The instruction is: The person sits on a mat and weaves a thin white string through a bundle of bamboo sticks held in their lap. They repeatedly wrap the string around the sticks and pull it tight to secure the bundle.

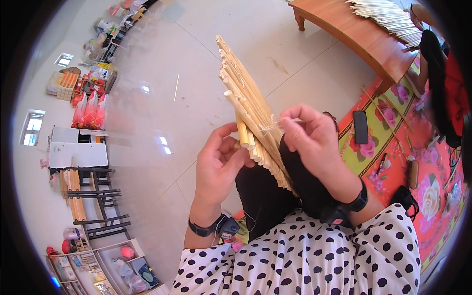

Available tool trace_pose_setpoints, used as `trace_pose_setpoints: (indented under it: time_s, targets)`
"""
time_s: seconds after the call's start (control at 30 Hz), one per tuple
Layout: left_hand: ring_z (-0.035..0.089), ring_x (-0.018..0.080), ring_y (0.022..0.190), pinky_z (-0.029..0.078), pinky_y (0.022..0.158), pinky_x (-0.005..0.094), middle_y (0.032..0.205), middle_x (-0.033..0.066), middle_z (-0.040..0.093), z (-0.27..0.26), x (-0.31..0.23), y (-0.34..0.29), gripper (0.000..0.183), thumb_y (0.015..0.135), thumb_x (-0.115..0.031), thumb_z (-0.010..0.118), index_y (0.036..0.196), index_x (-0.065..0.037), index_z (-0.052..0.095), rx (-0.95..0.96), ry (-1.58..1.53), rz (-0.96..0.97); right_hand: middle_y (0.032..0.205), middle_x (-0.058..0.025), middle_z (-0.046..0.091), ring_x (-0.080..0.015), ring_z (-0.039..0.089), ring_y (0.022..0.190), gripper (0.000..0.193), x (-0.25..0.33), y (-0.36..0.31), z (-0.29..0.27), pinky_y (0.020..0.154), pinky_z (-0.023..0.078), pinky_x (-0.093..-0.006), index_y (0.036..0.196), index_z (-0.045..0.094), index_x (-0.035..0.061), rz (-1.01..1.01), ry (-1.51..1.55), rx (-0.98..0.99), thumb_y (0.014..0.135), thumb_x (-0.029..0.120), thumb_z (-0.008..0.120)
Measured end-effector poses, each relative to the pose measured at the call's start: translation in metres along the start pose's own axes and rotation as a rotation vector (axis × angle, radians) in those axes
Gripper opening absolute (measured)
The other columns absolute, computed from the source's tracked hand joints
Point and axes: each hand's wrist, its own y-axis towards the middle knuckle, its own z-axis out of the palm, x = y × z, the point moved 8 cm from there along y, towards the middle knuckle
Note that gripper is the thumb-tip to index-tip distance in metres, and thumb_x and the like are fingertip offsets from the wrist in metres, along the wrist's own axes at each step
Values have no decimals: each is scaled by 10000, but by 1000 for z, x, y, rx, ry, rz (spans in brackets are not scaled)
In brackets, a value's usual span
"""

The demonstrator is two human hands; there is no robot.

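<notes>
- sticks (251, 105), pale yellow, lie side by side in a slanting row above the lap, partly in front of the black trousers (258, 194)
- white thread (268, 126) crosses the row near its middle, on the side toward the right hand
- left hand (214, 169) is at the row's left edge, fingers curled around some of the sticks and thumb close to their lower ends; how many it has hold of, i cannot tell
- right hand (317, 142) is just beside the row, thumb and forefinger pinched together on the thread, other fingers bent
- 2 wrists bear dark bands (358, 199), below a spotted top's sleeves (388, 228)
- to the right, a black phone (360, 127) lies on a flowered mat (354, 160)
- farther up, a wooden table (361, 44) bears more pale sticks (386, 19), near another person (455, 83)
</notes>
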Motion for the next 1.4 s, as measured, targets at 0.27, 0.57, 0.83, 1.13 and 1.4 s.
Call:
trace_pose_setpoints:
  time_s: [0.27,0.57,0.83,1.13,1.4]
  targets:
    - [471,34,567,346,505,190,688,-11,570,-38,-13,-11,57,913,14,600,940,33,646,-66,206,27,935,-30,599,-53,455,583,150,6,10,-14,528,332,-182,923,569,61,30,418,154,1013,172,526]
    - [405,15,543,288,485,180,674,-35,530,-158,-39,-61,58,931,-14,591,940,1,647,-474,332,192,928,-31,616,-21,517,661,145,8,6,11,539,388,-185,1016,557,35,-36,71,86,962,159,607]
    - [587,68,724,518,622,211,1259,112,549,-203,-52,-95,268,906,62,540,1165,50,605,-813,789,265,997,-95,572,-159,572,767,528,15,-21,21,639,480,-286,1119,557,31,-307,-445,56,691,188,823]
    - [625,104,708,537,652,246,1387,130,506,-12,-19,-3,435,874,81,552,1305,24,530,-24,112,158,1124,-62,557,-133,552,864,716,15,-27,35,629,495,-250,1262,493,34,-414,-676,-32,643,70,849]
    - [558,101,588,457,574,228,674,24,615,-37,5,8,108,951,-77,596,900,-2,655,104,-66,87,1012,-80,570,-163,596,795,619,18,-28,34,582,565,-259,1191,535,23,-392,-620,-112,646,58,826]
